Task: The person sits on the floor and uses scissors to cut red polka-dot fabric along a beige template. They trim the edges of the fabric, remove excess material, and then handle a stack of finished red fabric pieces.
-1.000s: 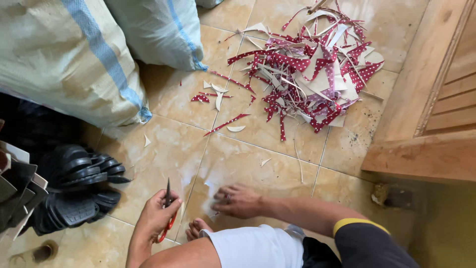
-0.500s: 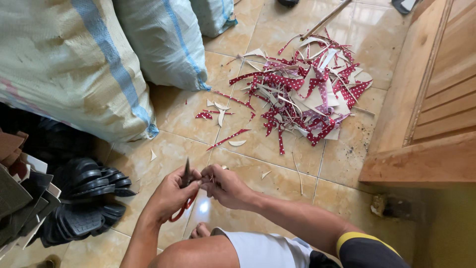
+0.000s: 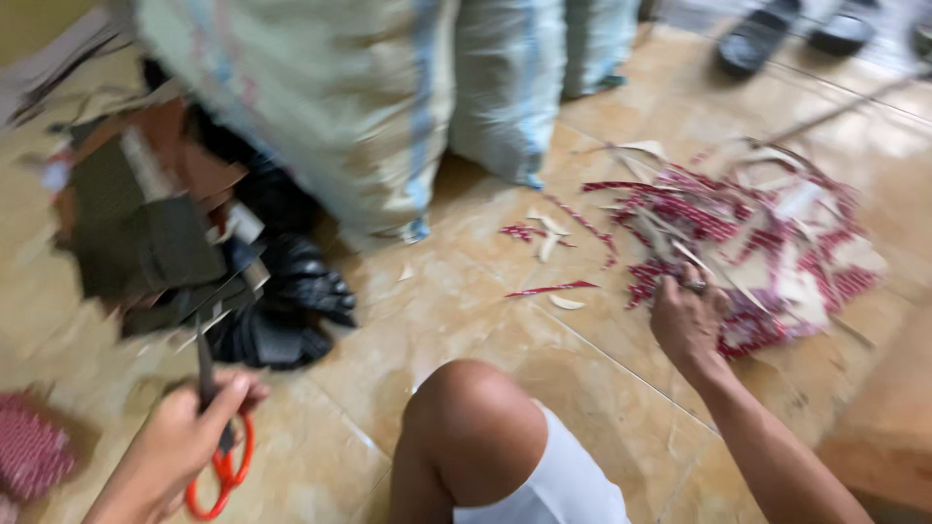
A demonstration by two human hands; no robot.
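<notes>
1. While the whole view is smeared by motion, my left hand (image 3: 189, 432) is plainly closed around the scissors (image 3: 216, 442), orange loops below my fingers, dark blades pointing up and away from my bare knee (image 3: 473, 412).
2. My right hand (image 3: 687, 315), on the other side of that knee, reaches into the pile of red dotted and white scraps (image 3: 752, 247); its fingers curl at the pile's near edge, but I cannot tell whether they pinch a strip or only touch it.
3. Loose scraps (image 3: 550, 262) lie on the tiled floor (image 3: 456, 311) beyond the knee, short of the pile.
4. Pale woven sacks (image 3: 359, 107) stand farther beyond the knee, their tops cut off.
5. Left of the knee, a dark heap (image 3: 282, 301) next to brown sheets (image 3: 146, 213) is too blurred to name.
6. A red dotted patch (image 3: 29, 451) is cut off at the left edge.
</notes>
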